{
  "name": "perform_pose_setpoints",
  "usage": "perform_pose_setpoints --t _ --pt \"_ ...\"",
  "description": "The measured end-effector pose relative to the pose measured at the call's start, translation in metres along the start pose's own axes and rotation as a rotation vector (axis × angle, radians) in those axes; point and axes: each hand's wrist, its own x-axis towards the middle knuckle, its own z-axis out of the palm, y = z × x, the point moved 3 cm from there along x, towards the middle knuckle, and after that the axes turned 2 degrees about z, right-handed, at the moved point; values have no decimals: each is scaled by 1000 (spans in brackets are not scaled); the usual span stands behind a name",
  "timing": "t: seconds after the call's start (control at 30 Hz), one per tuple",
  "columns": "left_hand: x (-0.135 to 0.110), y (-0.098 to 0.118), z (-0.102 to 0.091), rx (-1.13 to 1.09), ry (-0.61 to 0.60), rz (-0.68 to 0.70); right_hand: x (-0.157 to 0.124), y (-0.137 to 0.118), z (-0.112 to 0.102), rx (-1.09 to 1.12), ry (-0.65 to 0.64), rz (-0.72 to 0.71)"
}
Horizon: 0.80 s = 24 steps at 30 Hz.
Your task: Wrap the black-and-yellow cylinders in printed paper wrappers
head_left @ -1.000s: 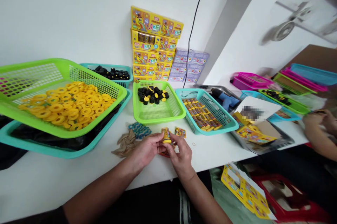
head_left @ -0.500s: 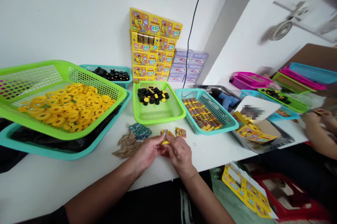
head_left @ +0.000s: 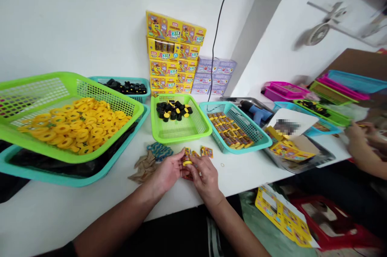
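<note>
Between my two hands, over the white table, is a small cylinder [head_left: 187,160] with a printed brown label and a yellow rim. My left hand [head_left: 169,171] has its thumb and fingers closed on the cylinder's left side. From the other side my right hand [head_left: 205,174] pinches it, and its fingers hide part of it. A small printed card or sticker [head_left: 207,151] lies just beyond my right hand; more printed pieces show partly under my hands. Left of my left hand are a crumpled beige cloth [head_left: 144,167] and a blue patterned cloth [head_left: 160,151].
A green basket [head_left: 193,138] holds black-and-yellow cylinders; a teal basket [head_left: 260,143] holds rows of labelled ones. Yellow rings [head_left: 75,124] fill a large green basket at left. Yellow boxes [head_left: 163,67] stand stacked by the wall. At right are a blue heat gun [head_left: 260,114] and a co-worker's arm [head_left: 367,152].
The cylinder has been turned more upright between my fingers, and more of its label shows. Both hands keep hold of it. The whole view has shifted slightly.
</note>
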Motion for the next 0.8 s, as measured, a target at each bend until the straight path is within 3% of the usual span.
perform_pose_setpoints --t 0.2,0.43,0.6,0.8 --pt "-2 -3 0 44 19 54 -2 -3 1 29 48 13" --pt "-2 -7 0 117 0 48 2 -9 -7 -184 2 -177" --pt "-1 -6 -1 91 -22 87 -1 -6 -8 -71 71 -28" --pt "-3 -12 -1 49 -9 64 -6 -1 -2 -48 99 -17"
